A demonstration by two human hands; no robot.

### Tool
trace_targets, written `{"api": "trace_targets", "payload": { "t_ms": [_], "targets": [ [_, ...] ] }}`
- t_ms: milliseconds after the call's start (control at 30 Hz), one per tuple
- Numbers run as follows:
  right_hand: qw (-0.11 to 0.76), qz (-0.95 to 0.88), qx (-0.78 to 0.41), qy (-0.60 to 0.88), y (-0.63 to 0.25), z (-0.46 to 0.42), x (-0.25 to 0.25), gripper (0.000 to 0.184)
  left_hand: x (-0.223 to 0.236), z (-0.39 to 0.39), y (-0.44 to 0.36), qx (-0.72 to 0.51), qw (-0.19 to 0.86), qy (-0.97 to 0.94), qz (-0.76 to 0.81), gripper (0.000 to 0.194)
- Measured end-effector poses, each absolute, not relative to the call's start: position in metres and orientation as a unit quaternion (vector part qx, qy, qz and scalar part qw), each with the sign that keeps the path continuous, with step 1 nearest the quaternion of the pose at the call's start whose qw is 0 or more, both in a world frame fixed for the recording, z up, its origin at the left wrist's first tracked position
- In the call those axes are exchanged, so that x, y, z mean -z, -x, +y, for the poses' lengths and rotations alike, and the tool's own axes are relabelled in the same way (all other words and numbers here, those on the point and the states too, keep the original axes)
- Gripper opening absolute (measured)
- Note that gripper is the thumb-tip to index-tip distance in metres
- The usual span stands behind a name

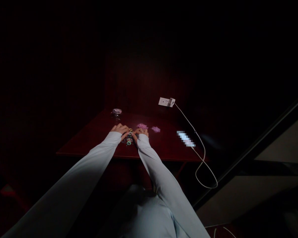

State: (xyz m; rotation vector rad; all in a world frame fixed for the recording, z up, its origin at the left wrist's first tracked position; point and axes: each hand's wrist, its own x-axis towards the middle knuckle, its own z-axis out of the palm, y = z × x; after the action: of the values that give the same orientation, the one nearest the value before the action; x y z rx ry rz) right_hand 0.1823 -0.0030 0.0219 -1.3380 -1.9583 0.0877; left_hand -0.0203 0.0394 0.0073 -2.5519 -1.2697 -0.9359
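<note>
Small coloured bands, ring-shaped and looking like elastic hair ties [129, 142], lie in a loose cluster near the front of the dark red table [89, 143]. My left hand [120, 128] reaches in from their left, its fingers bent and its thumb close to the fingertips. From the other side comes my right hand [141, 132], fingers curled, thumb pointing to the cluster. Both sets of fingertips meet over the bands; anything pinched in them is too small to make out. Just beyond my right hand lies a pink pile [142, 126] of tiny pieces, with a purple-pink pile [156, 129] to its right.
A clear round container with a lid [117, 111] stands at the back left. On the right a pixelated, lit phone-like device [186, 138] is joined by a white cable [204, 148] to a charger in the wall socket [164, 101]. The cable loops past the table's edge. Surroundings are very dark.
</note>
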Motion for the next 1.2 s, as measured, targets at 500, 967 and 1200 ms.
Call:
{"api": "trace_targets", "payload": {
  "t_ms": [500,967,1200],
  "targets": [
    [0.394,-0.687,-0.021,0.61,-0.187,-0.007,-0.031,0.021,-0.011,0.041,0.021,0.344,0.063,0.78,-0.518,0.021],
    [0.411,-0.716,-0.039,0.563,-0.185,-0.002,-0.023,0.018,-0.013,0.035,0.014,0.327,0.052,0.833,-0.444,0.025],
    [0.455,-0.613,-0.036,0.645,-0.212,0.004,-0.026,0.023,-0.019,0.022,0.013,0.35,0.062,0.808,-0.47,0.026]
  ]
}}
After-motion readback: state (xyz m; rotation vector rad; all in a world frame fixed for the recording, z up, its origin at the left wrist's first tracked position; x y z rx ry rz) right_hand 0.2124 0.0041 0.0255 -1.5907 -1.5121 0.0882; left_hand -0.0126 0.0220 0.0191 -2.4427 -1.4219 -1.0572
